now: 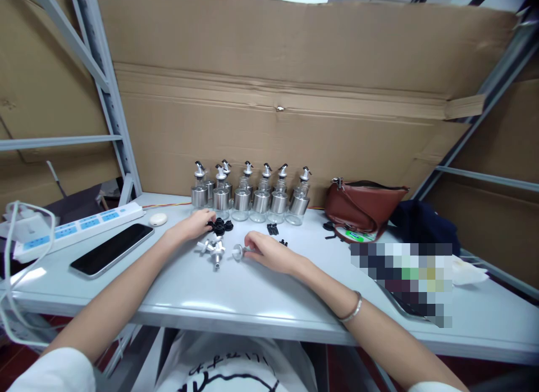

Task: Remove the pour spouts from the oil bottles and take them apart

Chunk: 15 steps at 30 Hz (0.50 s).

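My right hand [269, 251] pinches a pale grey plastic pourer spout [238, 252] just above the table. My left hand [197, 224] has its fingertips closed on a black stopper [210, 227] at the edge of a small cluster of black ring-shaped stoppers [219, 226]. Between the hands lies a little group of loose grey pourer spouts [217, 253]. Behind them stands a row of several glass bottles [241, 201] with steel bands, many topped by a pourer with a black flip lid [266, 168].
Small black lids [273, 229] lie beyond my right hand. A brown bag [362, 206] and a blurred-out item [404, 279] are at the right. A phone [113, 250], a power strip [80, 229] and a round white case [158, 219] sit at the left. Cardboard [278, 49] walls the back.
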Each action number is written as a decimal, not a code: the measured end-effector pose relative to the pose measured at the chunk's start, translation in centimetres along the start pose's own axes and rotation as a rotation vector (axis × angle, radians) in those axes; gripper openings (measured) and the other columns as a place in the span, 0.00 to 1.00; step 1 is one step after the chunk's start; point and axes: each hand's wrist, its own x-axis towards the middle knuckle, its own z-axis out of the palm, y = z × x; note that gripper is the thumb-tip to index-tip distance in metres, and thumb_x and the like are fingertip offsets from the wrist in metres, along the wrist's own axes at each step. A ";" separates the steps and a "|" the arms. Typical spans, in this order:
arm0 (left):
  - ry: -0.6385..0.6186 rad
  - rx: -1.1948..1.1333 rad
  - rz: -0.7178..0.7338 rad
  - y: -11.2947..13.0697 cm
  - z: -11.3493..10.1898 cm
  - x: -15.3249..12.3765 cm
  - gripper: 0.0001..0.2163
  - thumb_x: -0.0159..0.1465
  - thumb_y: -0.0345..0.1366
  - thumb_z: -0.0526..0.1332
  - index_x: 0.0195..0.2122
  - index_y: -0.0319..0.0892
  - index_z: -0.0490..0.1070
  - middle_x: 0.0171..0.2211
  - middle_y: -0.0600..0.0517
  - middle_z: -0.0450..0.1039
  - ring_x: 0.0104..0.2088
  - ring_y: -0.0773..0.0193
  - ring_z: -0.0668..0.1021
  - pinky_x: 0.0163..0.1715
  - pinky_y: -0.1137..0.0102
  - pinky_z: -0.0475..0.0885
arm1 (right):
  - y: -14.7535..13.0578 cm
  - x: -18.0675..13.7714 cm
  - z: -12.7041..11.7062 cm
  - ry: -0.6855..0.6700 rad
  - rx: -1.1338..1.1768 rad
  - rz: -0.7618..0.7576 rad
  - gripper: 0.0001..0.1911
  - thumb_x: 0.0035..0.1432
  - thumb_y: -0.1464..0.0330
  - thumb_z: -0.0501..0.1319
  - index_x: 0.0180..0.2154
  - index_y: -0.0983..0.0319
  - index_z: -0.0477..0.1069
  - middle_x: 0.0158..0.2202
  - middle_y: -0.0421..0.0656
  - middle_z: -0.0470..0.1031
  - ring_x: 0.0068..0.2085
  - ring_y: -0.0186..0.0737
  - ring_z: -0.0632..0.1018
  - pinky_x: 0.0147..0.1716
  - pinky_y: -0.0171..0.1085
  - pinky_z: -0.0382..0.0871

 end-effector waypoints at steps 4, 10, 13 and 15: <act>-0.021 -0.001 0.002 0.9 -0.8 -0.7 0.07 0.60 0.33 0.53 0.38 0.41 0.68 0.39 0.47 0.68 0.38 0.59 0.73 0.40 0.68 0.67 | -0.7 -0.1 -0.2 -0.060 0.103 -0.041 0.04 0.58 0.71 0.55 0.36 0.63 0.67 0.33 0.43 0.71 0.33 0.35 0.71 0.36 0.34 0.65; 0.070 -0.040 -0.010 1.7 -2.8 -1.6 0.10 0.63 0.40 0.49 0.34 0.42 0.67 0.38 0.48 0.67 0.34 0.62 0.73 0.37 0.68 0.66 | -1.5 -0.4 -0.4 -0.079 0.166 -0.033 0.15 0.57 0.71 0.56 0.48 0.64 0.63 0.40 0.47 0.73 0.40 0.38 0.73 0.42 0.38 0.66; 0.171 -0.119 0.028 3.6 -4.2 -1.8 0.11 0.64 0.42 0.50 0.32 0.41 0.66 0.29 0.52 0.69 0.29 0.65 0.71 0.30 0.71 0.65 | -1.6 -0.4 -0.5 -0.093 0.163 -0.017 0.23 0.56 0.69 0.57 0.54 0.66 0.58 0.43 0.48 0.72 0.42 0.39 0.73 0.44 0.40 0.67; 0.295 -0.185 0.103 5.9 -5.1 -2.2 0.10 0.63 0.42 0.51 0.32 0.41 0.65 0.25 0.55 0.69 0.24 0.68 0.69 0.26 0.74 0.63 | -1.7 -0.4 -0.5 -0.101 0.143 -0.038 0.23 0.55 0.70 0.58 0.53 0.67 0.60 0.46 0.50 0.71 0.45 0.41 0.72 0.48 0.41 0.65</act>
